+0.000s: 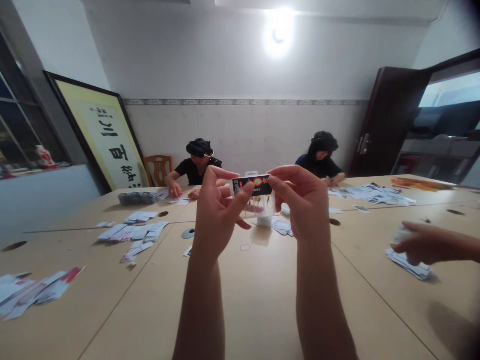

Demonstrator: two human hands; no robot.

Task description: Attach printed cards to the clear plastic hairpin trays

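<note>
Raised above the table, a small clear plastic packet with a black printed header card and a hang tab is held between both hands. Several small dark items, too small to name, show through its clear part. My left hand grips the packet's left side, its thumb across the printed card. My right hand pinches the upper right corner of the card with thumb and forefinger. Below and behind the packet, a small white stack and some white cards lie on the table.
Loose white cards lie to the left, with more cards at the near left. A grey bundle sits farther back. Two people sit across the table. At right, another person's hand is over a card stack.
</note>
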